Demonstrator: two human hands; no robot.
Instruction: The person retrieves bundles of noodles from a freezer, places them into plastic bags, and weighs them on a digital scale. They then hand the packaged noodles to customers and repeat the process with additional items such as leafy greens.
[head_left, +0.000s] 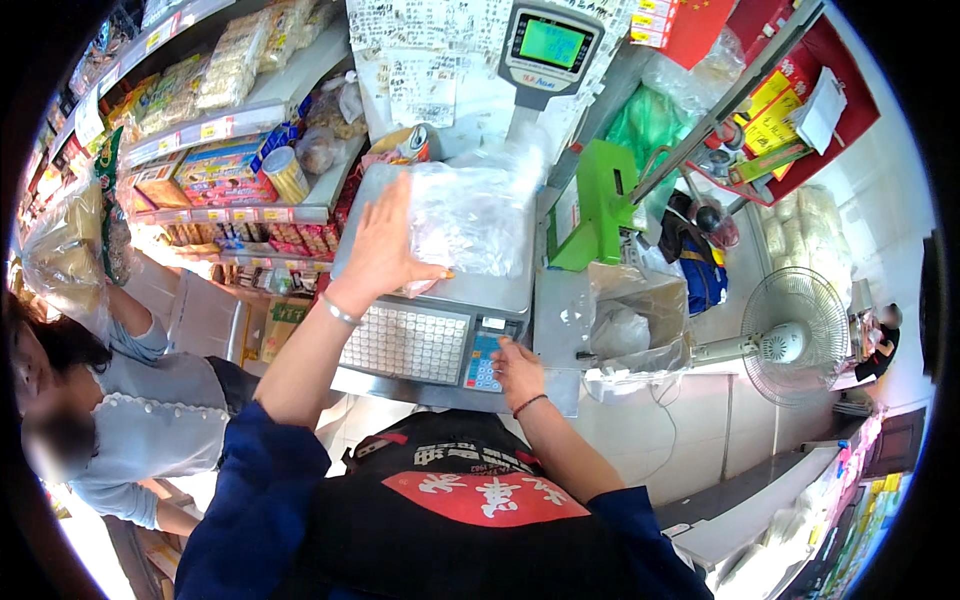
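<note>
Shelves (245, 214) stand near the scale pan's (500, 291) left edge. The left grip (385, 250) is spread beside a crinkled, shiny clear bag (468, 222) on the pan, bare metal in front. The right grip (520, 372) curls at the keypad (482, 364), closure unclear. A green box (597, 205) bounds the right.

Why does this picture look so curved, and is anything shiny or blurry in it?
In the head view, the wide fisheye lens bends the shelves and leaves a dark rounded border; also in the head view, white glare streaks the clear plastic bag by the left hand, and its upper end looks smeared, whether from motion or glare I can't tell.
</note>
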